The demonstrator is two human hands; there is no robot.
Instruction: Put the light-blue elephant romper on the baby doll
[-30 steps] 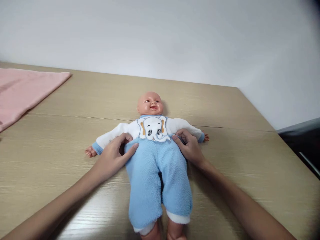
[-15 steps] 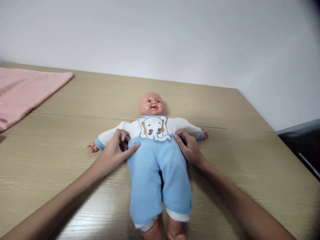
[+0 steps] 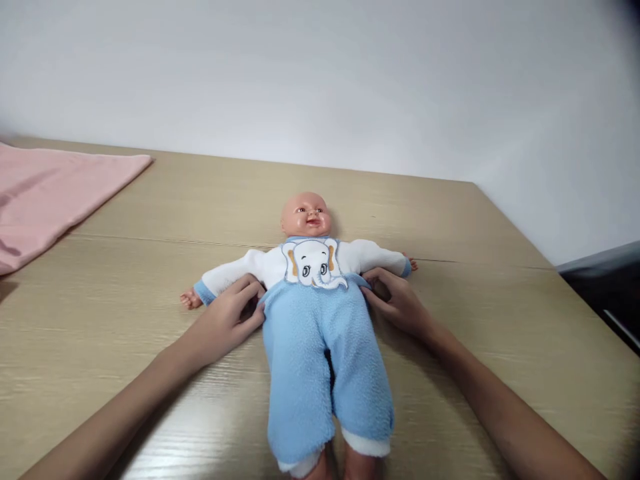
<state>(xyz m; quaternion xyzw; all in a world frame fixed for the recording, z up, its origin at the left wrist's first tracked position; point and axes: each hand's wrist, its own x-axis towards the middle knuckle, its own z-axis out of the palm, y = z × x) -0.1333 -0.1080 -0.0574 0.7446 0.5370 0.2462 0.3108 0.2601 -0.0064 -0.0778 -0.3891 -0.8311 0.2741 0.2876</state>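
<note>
A baby doll (image 3: 305, 217) lies on its back with its arms spread and its head away from me. It wears a white top with blue cuffs and an elephant patch (image 3: 314, 267) on the chest. Its lower half is in fuzzy blue pants (image 3: 320, 347) with white hems. On the left side of the waist, my left hand (image 3: 237, 307) pinches the fabric at the waist edge. Across from it, my right hand (image 3: 395, 297) pinches the waist edge on the right side. The doll's feet are cut off by the bottom of the view.
The doll lies on a wooden table (image 3: 125, 320) with a thin seam running across it. A pink cloth (image 3: 60, 197) is spread at the far left. White wall (image 3: 300, 87) rises behind the table. Beyond the right edge is a dark object (image 3: 610, 287).
Both my hands have moved outward from the doll's waist, and the blue fabric is now drawn out to each side between the fingers. The view has shifted slightly.
</note>
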